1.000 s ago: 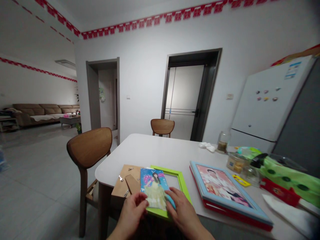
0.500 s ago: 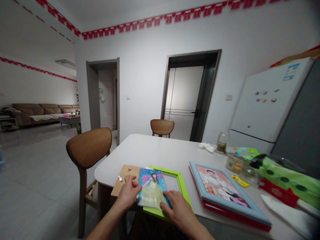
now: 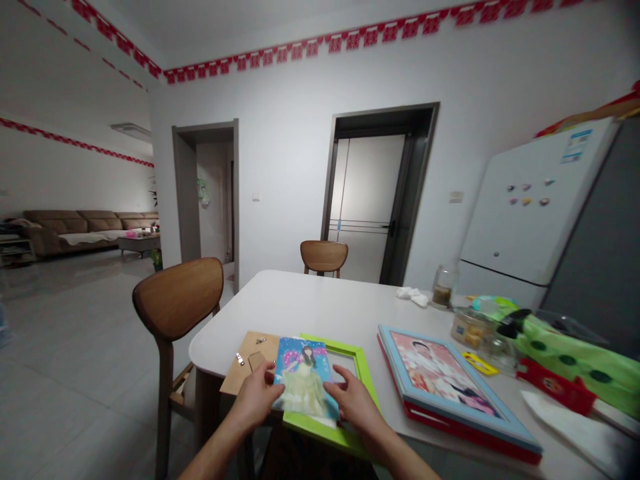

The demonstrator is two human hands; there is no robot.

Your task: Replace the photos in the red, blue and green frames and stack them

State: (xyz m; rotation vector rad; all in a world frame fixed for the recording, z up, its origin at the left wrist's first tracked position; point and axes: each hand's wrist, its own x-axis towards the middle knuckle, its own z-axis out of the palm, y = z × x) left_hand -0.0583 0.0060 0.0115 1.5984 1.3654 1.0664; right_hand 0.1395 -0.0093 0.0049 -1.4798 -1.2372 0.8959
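A blue picture card (image 3: 306, 380) showing a figure in a pale yellow dress lies over the left part of a green frame (image 3: 369, 383). My left hand (image 3: 257, 397) is at the card's left edge, its thumb and fingers closed on it. At the right edge, my right hand (image 3: 356, 403) holds the card between thumb and fingers. Partly under the card and left of it is a tan backing board (image 3: 250, 363) with metal clips, near the table's front edge.
Light blue and red frames (image 3: 407, 373) are stacked on the white table (image 3: 310, 293), to the right. Jars (image 3: 443, 287), a yellow packet (image 3: 480, 363) and a green bag (image 3: 575, 360) stand further right. Wooden chairs (image 3: 180, 293) are at the left and far sides.
My right hand has risen from the card's lower right corner to its right edge, fingers lifted. My left hand has shifted slightly down. The view has tilted slightly.
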